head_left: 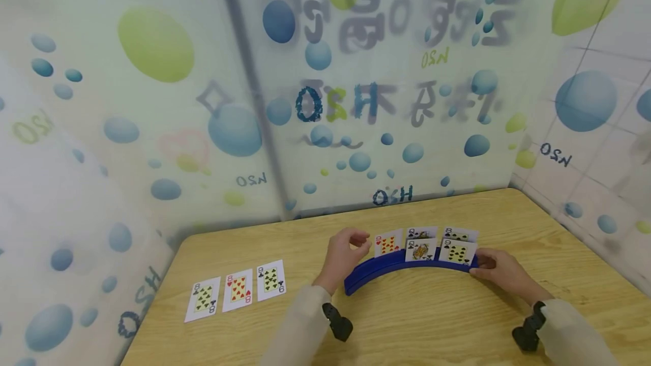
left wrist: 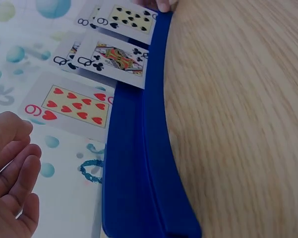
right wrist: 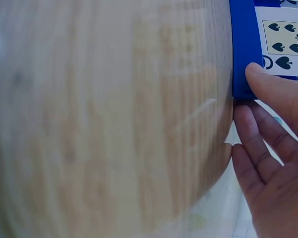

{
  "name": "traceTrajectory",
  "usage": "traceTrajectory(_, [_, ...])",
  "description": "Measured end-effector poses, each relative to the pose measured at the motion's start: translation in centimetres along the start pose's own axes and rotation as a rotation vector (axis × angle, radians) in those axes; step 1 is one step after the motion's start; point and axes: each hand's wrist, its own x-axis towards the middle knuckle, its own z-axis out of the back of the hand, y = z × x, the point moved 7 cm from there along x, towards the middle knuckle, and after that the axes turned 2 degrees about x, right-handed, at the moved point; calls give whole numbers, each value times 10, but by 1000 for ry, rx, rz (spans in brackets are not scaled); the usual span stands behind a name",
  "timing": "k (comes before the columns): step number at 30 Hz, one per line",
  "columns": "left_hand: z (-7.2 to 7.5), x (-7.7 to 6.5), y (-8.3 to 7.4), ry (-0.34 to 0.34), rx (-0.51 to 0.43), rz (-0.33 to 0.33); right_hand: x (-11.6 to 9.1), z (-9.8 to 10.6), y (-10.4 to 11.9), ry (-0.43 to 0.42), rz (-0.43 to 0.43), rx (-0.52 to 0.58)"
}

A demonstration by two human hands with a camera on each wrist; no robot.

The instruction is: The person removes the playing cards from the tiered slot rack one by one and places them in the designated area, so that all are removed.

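Observation:
A curved blue card holder (head_left: 391,265) stands on the table with playing cards upright in its slots. My right hand (head_left: 500,271) grips its right end, thumb (right wrist: 272,89) on the front. At the holder's left part, a nine of hearts (head_left: 388,243) leans alone in the back slot. My left hand (head_left: 339,256) hovers just left of that card, fingers loosely curled and holding nothing; in the left wrist view a gap separates them. Mid-holder, a queen of clubs (head_left: 421,251) stands before another queen (head_left: 422,232). A nine of spades (head_left: 458,252) partly covers an eight (head_left: 460,234) on the right.
Face up in a row on the wooden table (head_left: 407,321) at left lie an eight of clubs (head_left: 203,299), an eight of hearts (head_left: 238,290) and a nine of clubs (head_left: 272,279). A patterned curtain (head_left: 356,157) hangs behind the table's back edge.

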Motion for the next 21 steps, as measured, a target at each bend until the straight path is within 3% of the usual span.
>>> traceTrajectory(7, [-7,8,-11,1,-24,-12,1,0,0,4,7,13])
traceTrajectory(21, [-9,6,-18,-27,-39,-46,0,0,-1,15,14,37])
